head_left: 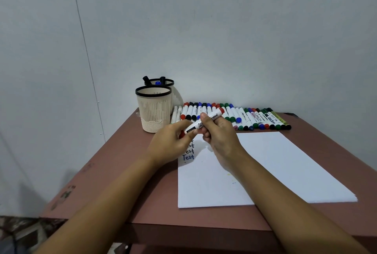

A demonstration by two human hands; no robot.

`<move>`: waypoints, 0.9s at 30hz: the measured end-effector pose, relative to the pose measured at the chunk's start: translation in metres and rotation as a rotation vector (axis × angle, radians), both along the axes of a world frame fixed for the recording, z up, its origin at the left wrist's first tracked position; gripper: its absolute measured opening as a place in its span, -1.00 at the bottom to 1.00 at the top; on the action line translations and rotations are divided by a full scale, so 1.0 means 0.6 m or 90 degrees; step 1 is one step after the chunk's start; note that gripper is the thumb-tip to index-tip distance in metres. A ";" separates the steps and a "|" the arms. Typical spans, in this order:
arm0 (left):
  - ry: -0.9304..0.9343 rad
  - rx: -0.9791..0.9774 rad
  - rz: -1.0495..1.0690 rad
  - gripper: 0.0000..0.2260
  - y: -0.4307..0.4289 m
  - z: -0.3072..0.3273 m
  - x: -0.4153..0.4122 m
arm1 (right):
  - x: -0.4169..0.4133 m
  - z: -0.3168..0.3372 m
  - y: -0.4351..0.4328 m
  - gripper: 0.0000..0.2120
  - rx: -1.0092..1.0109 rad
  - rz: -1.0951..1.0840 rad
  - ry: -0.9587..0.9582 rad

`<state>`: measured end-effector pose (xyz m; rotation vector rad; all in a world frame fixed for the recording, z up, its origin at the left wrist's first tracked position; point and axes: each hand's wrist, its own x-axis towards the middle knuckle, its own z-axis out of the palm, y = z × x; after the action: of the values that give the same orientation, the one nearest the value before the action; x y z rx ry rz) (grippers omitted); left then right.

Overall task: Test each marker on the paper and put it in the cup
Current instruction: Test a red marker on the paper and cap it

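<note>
Hovering above the far-left corner of the paper [275, 164], the red whiteboard marker [206, 121] slants between both hands. The right hand [219, 133] curls round its barrel and the left hand [171, 141] pinches its red near end. Two beige cups [154, 111] stand far left, beside a row of markers [244, 117].

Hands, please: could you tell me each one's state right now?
Left hand: pinching the red marker at its lower end.
Right hand: gripping that marker's barrel.

Dim, even indoor light; soft shadows left of the table [122, 172]; slight blur; wide-angle bending at edges.
</note>
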<state>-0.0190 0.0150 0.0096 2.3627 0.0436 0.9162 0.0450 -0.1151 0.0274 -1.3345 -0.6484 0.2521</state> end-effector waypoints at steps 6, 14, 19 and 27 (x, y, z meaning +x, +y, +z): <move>0.031 -0.034 -0.029 -0.58 0.016 -0.006 0.005 | -0.003 0.004 -0.005 -0.78 0.007 0.010 -0.009; 0.016 -0.216 0.079 -0.81 0.015 0.002 -0.001 | -0.003 0.017 -0.010 -0.86 0.175 -0.029 0.279; 0.025 -0.369 0.109 -0.75 0.030 0.001 0.002 | -0.017 0.008 -0.019 -0.87 0.101 0.046 0.260; 0.122 -0.214 0.128 -0.64 0.037 -0.002 -0.005 | -0.039 -0.031 0.000 -0.89 -0.198 -0.011 -0.032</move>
<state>-0.0219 0.0369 0.0082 2.1452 0.4811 0.7045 0.0214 -0.1150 0.0089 -1.6485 -0.6574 0.3166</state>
